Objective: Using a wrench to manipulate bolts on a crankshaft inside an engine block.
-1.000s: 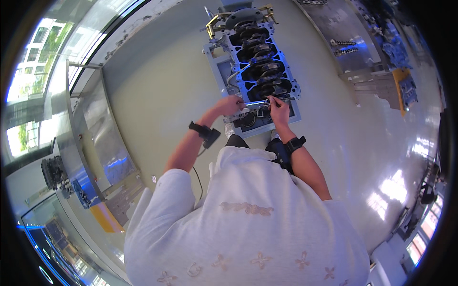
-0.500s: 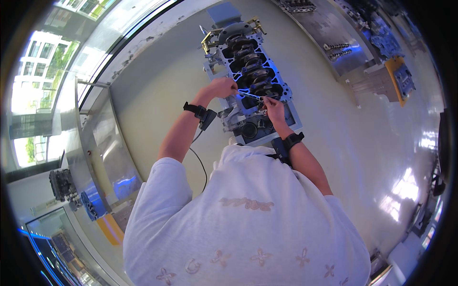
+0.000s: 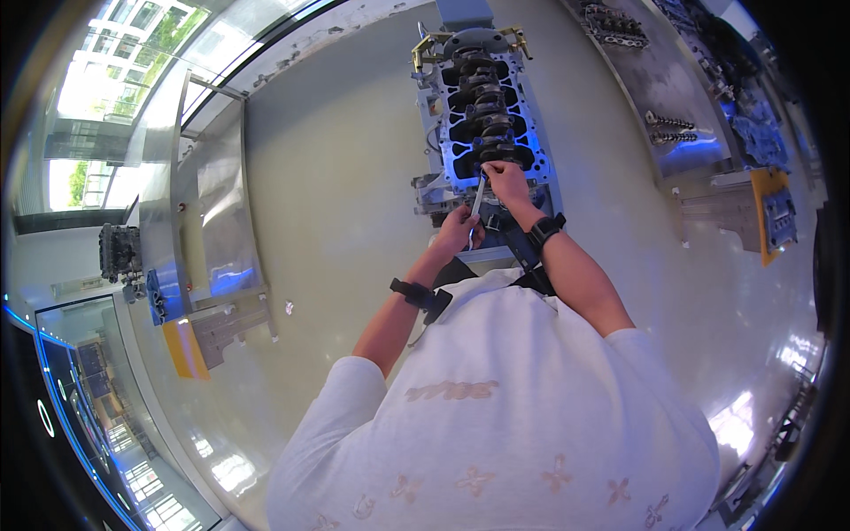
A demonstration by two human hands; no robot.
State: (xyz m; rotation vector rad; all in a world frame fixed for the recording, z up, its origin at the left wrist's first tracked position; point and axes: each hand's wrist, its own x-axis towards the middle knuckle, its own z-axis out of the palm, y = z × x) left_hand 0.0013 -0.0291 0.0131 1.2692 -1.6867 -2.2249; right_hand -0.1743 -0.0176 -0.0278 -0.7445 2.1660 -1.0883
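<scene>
An engine block (image 3: 453, 133) lies on a stand in front of me, its crankshaft (image 3: 490, 113) exposed along the middle. A slim silver wrench (image 3: 479, 196) points away from me over the block's near end. My left hand (image 3: 457, 228) is closed round the wrench's near end, close to the edge of the stand. At its far end, by the last crankshaft journal, my right hand (image 3: 507, 184) is closed with the fingertips pinched on the wrench head. Whatever the wrench head sits on is hidden by those fingers.
A metal bench (image 3: 633, 80) on the right carries two camshafts (image 3: 670, 126) and a cylinder head (image 3: 613, 25). On the left stands another metal table (image 3: 226, 195), with a dark engine part (image 3: 119, 252) beyond it. Brass-coloured clamps (image 3: 425, 49) flank the block's far end.
My left hand has come from the block's left side to its near end, swinging the wrench from crosswise to lengthwise. My right hand stays near the wrench's far end. The view has turned.
</scene>
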